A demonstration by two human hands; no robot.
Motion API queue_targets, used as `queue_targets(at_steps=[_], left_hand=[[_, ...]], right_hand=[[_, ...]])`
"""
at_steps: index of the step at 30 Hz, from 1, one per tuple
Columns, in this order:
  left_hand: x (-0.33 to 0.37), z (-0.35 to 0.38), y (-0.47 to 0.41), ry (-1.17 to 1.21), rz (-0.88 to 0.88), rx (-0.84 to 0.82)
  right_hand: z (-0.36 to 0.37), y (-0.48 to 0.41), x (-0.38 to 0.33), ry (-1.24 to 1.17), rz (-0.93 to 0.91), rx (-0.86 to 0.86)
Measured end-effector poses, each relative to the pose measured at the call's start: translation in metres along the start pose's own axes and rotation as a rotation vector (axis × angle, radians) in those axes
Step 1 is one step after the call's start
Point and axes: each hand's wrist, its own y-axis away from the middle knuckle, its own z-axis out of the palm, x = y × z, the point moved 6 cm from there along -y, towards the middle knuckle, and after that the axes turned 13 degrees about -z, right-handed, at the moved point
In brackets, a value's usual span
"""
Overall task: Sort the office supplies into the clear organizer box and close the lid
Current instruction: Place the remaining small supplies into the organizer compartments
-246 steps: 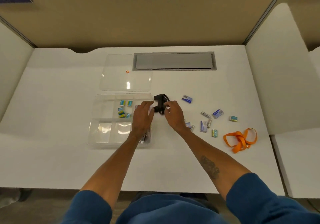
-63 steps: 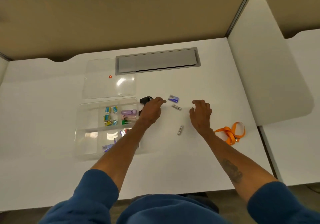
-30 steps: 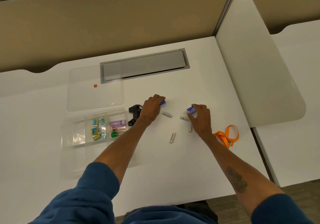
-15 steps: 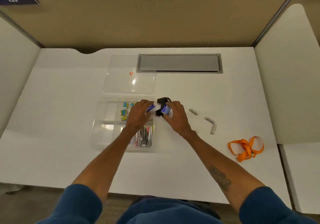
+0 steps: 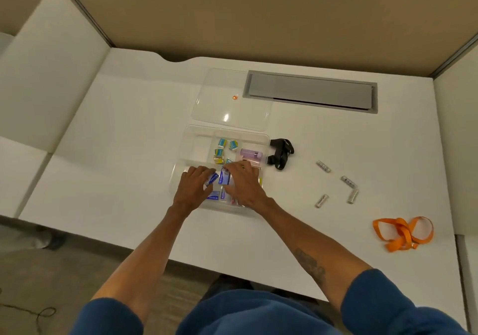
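The clear organizer box (image 5: 191, 138) lies open on the white desk, its loose lid (image 5: 230, 99) flat behind it. Both hands hover over the box's front middle compartment. My left hand (image 5: 195, 187) pinches a small blue packet (image 5: 212, 178). My right hand (image 5: 244, 182) holds another blue packet (image 5: 224, 177) beside it. More blue packets (image 5: 213, 196) lie beneath in that compartment. Small teal and yellow boxes (image 5: 222, 151) fill a rear compartment, and a pink item (image 5: 249, 153) sits in the rear right one.
A black strap (image 5: 280, 153) lies just right of the box. Several small silver cylinders (image 5: 336, 184) are scattered further right, and an orange lanyard (image 5: 402, 232) sits near the desk's right front. A grey cable hatch (image 5: 310, 91) is set in the back. Partition walls enclose the desk.
Both hands carried the blue packets from beside the black strap leftward and down over the box's front middle compartment. The camera view swung left.
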Motion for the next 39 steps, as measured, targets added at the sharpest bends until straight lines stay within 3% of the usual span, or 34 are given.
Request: queue_targets(at_steps=[6,14,20,24,30,39], left_hand=[[0.003,0.004,-0.001,0.005,-0.003,0.037],[0.058,0.005,-0.010,0.105,0.037,0.117],[0.155,0.019,-0.013,0.200,0.211,0.098],[0.215,0.056,-0.005,0.293,0.284,-0.091],[0.270,0.116,0.016,0.273,0.274,-0.294],[0.294,0.142,0.027,0.209,0.135,-0.310]], right_hand=[[0.012,-0.005,-0.002,0.020,0.016,-0.021],[-0.053,0.040,0.039,0.067,0.120,0.265],[-0.114,0.111,0.104,0.096,0.433,0.576],[-0.140,0.174,0.151,0.088,0.722,0.761],[-0.153,0.227,0.190,0.036,0.964,0.652],[-0.144,0.234,0.202,0.038,0.938,0.483]])
